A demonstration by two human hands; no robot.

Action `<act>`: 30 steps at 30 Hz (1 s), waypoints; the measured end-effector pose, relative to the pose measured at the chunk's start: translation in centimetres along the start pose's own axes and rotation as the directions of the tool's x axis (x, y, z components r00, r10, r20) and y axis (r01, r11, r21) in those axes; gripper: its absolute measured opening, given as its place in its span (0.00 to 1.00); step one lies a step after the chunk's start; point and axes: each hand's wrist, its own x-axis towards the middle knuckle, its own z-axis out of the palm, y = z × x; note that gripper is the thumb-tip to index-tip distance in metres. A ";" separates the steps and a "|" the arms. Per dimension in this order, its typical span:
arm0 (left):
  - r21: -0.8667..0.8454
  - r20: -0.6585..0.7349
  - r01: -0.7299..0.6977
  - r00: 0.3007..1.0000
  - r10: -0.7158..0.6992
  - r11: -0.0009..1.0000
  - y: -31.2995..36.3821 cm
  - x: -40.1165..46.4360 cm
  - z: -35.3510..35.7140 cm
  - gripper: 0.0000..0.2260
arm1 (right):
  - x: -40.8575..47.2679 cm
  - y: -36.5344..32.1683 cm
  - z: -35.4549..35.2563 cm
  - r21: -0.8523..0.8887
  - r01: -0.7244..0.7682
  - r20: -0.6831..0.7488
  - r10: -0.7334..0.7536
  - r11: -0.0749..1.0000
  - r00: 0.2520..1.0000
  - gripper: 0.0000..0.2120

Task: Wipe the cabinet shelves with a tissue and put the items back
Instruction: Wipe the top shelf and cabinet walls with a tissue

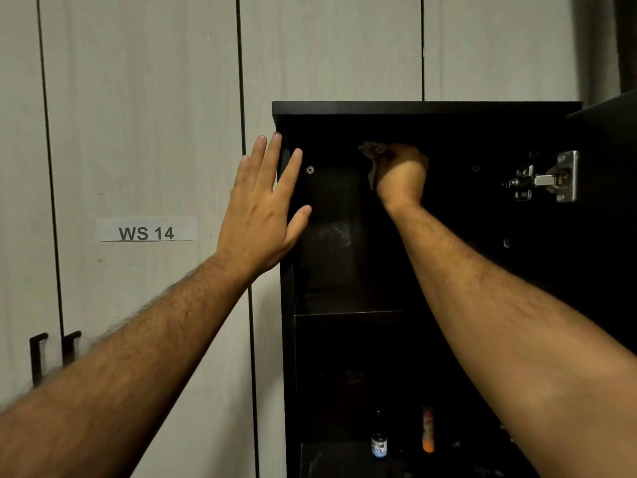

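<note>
1. My right hand [401, 174], just above centre frame and deep inside the top compartment of the dark cabinet [427, 108], is curled into a fist around the tissue [374, 150]. The crumpled paper pokes out at the upper left of my knuckles. I bunch it like this so that I can press it firmly against the panel.

2. The tissue is high in that compartment, close under the top board. Whether it is actually touching the back wall or the underside of the top I can't tell; it is too dark in there.

3. My left hand [265, 201], left of centre, is flat, with fingers straight and spread. It lies against the cabinet's left front edge, the fingertips near a screw [310, 170]. I judge this steadies me and the cabinet while I scrub.

4. The door swings off to the right, and its metal hinge [548, 179] shows at the right of the frame.

5. The shelf [348, 313] below my arm looks bare. At the bottom of the frame, a small dark bottle [379, 443] and an orange tube [428, 431] stand apart on a lower level.

6. So the wiping seems to be in hand, and the items for this upper part are not yet back.
</note>
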 end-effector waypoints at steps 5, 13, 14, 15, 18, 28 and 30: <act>-0.031 -0.013 0.016 1.000 -0.017 0.999 0.1 -0.1 0.4 0.31 | -1.8 0.7 0.9 -0.175 0.248 0.287 -0.192 0.953 0.939 0.10; -0.065 -0.023 0.028 0.999 -0.029 0.997 0.2 -0.3 0.5 0.31 | -9.9 1.9 -2.6 -0.188 0.526 0.820 -0.162 0.830 0.549 0.11; -0.066 -0.026 0.030 0.999 -0.032 0.997 0.1 -0.3 0.5 0.31 | -10.2 2.0 -2.9 -0.204 0.524 0.860 -0.105 0.827 0.500 0.11; -0.067 -0.027 0.033 0.999 -0.034 0.997 0.1 -0.3 0.5 0.31 | -10.3 2.1 -3.1 -0.230 0.529 0.881 -0.057 0.817 0.470 0.11; -0.067 -0.028 0.034 0.999 -0.036 0.997 -0.1 -0.3 0.5 0.31 | -8.3 1.6 -4.0 -0.394 0.551 0.852 0.067 0.735 0.520 0.05; -0.031 0.013 0.025 1.000 -0.025 0.999 -0.9 -0.9 0.1 0.30 | 0.4 -0.7 0.2 -0.201 0.030 0.240 0.020 0.979 0.971 0.09; -0.037 0.014 0.026 1.000 -0.025 0.999 -1.0 -0.7 0.1 0.29 | -0.5 -1.7 1.5 -0.122 0.026 0.199 -0.001 0.992 0.980 0.09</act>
